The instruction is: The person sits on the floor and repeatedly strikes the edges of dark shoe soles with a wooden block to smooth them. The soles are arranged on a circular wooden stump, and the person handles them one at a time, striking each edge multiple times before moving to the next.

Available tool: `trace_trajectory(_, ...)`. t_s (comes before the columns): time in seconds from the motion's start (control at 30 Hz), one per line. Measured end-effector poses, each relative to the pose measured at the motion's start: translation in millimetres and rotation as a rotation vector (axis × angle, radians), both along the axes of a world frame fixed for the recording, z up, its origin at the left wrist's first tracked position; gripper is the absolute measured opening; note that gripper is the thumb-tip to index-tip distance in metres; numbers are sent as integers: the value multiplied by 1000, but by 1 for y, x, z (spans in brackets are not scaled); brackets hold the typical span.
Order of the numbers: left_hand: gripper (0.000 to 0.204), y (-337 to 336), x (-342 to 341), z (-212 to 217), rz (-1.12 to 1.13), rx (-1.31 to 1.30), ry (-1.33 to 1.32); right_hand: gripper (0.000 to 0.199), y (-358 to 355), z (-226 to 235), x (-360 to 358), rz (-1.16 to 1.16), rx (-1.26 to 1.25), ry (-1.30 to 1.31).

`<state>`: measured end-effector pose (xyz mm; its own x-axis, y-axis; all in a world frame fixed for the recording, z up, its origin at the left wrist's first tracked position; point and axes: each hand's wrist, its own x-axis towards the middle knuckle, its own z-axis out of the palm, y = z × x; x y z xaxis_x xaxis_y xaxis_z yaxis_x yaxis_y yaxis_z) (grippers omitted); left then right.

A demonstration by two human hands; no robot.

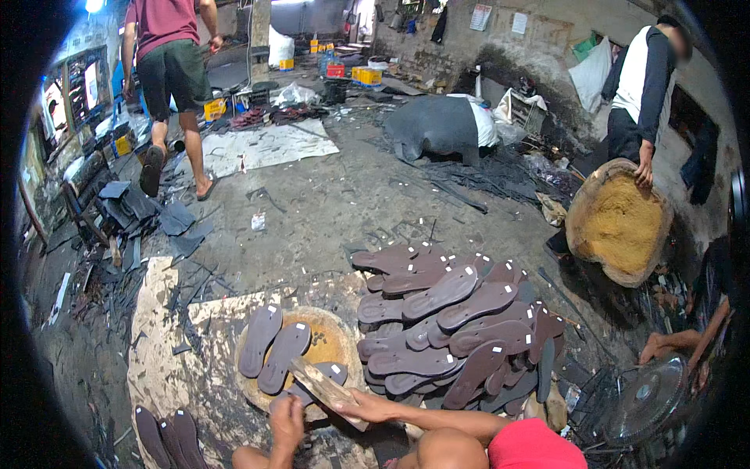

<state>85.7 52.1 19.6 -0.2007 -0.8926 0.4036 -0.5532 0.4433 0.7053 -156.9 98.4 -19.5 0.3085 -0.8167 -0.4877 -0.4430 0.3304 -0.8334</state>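
Observation:
I sit at a round wooden chopping block [337, 344] on the ground. Two brown sandal soles [273, 348] lie on its left half, and a third with a white tag lies under a wooden slat [322, 385]. My right hand [369, 406] grips the near end of that slat, which slants across the block. My left hand [286, 420] is curled in a fist at the block's near edge, just left of the slat; what it holds is hidden. A big heap of brown soles [457, 328] with white tags lies right of the block.
Three more soles [168, 438] lie at the lower left. A floor fan [648, 399] stands at the lower right, beside someone's foot [672, 342]. One person [168, 70] walks at the far left. Another [644, 86] holds a round wooden slab [617, 223]. Black scraps [148, 211] litter the floor.

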Motion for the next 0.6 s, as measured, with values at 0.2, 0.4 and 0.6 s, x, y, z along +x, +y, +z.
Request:
trace_trajectory(0.2,32,5,-3,-18,-555,203,19,99,-4,10,-13,-158,-183,-57)
trace_trajectory(0.4,68,-23,18,-18,-296,269,-441,69,-22,10,-32,-643,-461,-97)
trace_trajectory(0.6,78,-102,-1,-20,-45,145,-496,53,-44,-12,-24,-748,-391,-319)
